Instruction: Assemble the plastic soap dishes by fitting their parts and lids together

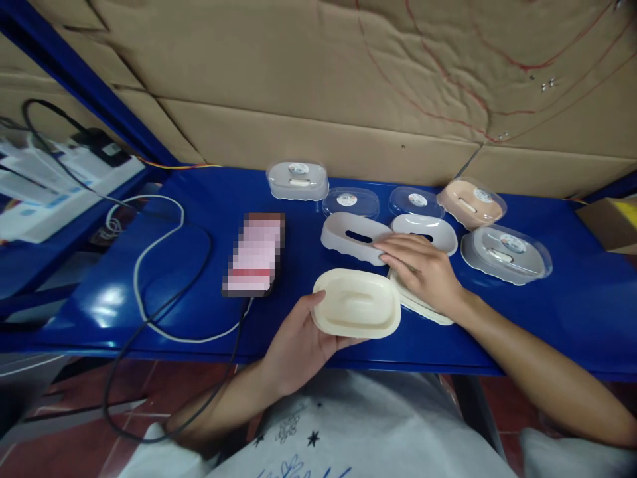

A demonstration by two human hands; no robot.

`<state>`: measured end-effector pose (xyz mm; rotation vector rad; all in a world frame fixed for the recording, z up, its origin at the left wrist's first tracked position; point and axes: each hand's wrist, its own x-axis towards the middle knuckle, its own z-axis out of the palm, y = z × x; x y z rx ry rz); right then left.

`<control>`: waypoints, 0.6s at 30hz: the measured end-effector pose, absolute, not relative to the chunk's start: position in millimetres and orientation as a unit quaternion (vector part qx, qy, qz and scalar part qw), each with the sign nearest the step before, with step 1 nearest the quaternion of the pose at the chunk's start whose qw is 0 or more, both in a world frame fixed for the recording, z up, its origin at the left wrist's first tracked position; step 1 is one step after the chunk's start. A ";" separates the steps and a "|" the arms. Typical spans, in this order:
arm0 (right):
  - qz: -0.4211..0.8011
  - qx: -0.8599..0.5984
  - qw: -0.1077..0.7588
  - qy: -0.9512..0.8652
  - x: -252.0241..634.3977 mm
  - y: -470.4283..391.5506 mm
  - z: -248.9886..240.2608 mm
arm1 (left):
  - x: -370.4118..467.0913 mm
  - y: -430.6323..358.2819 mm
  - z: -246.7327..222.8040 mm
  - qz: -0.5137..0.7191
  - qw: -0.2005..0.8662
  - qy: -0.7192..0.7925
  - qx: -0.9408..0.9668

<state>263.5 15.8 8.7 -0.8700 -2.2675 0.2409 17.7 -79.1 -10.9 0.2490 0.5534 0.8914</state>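
Cream dish [355,307] gripped, left hand [301,342] upturned; right hand [430,273] palm-down, grasp on cover [343,248] unclear.

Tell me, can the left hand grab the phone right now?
Probably not while the left hand holds the cream oval dish. Otherwise likely yes: only blue tabletop seems to lie between hand and phone.

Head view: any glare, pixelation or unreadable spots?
Head view: white glare on the glossy blue tabletop, left side; head view: coarse pixel blocks over the rectangular pink-screened phone; head view: print unreadable on the round white labels; head view: cream oval plastic dish clear of strong glare.
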 end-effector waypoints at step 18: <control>0.163 -0.220 0.231 -0.934 262.0 -32.2 37.4 | 16.6 -78.8 -3.4 0.510 0.811 0.256 0.129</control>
